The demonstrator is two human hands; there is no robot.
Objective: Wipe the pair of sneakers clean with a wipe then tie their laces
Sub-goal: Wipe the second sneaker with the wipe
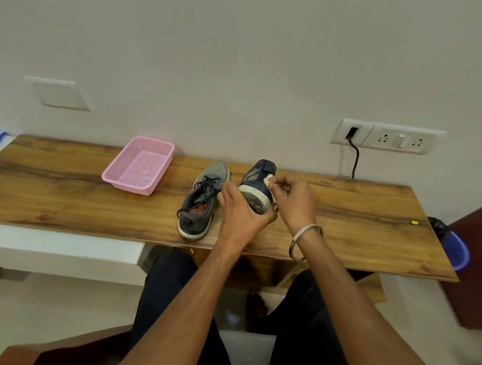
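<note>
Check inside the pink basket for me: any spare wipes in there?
The pink basket looks empty; only its mesh floor shows, though the near wall hides a thin strip. The one wipe visible is in the right hand, pressed on the held sneaker.

Home room, likely bedroom or study.
Wood-look bench [66,177] against plain wall [227,57], wall sockets [388,137], pink basket [138,165], tiled floor [59,309], blue bin [455,250].
</note>
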